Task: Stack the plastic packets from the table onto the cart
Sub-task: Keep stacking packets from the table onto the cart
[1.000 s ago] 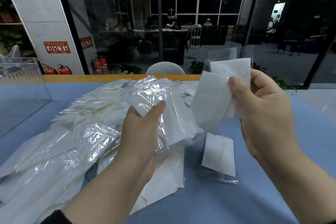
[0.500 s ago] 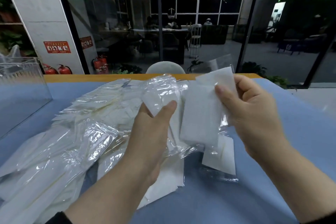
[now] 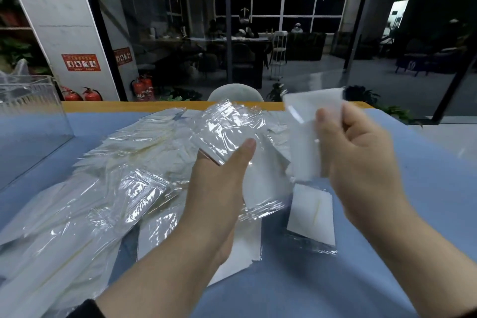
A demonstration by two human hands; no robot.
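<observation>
Head view: the thumb (image 3: 247,144) of the left hand (image 3: 219,183) presses down on a bundle of packets (image 3: 232,134), with the other fingers curled underneath out of sight, so the hand grips the bundle from below and holds it above the table (image 3: 387,253). The bundle is a stack of clear, crinkled wrappers with white contents, fanned a little at its lower edge. Just to its right, the right hand (image 3: 361,152) pinches a single packet (image 3: 307,137) between its thumb and curled fingers; this packet stands roughly upright, blurred, and its left edge overlaps or touches the bundle, though which cannot be told.

Below the two hands, one loose packet (image 3: 312,217) lies flat on the blue tabletop, apart from the rest. More flat ones stick out from under the left wrist. To the left spreads a large heap of packets (image 3: 108,188), shiny and overlapping, reaching from the near edge almost to the wooden strip at the far edge.

At the far left stands a clear box (image 3: 31,113) on the table. Behind the table a pale chair back (image 3: 235,93) shows, then a glass wall with red fire extinguishers (image 3: 142,88) at its foot.
</observation>
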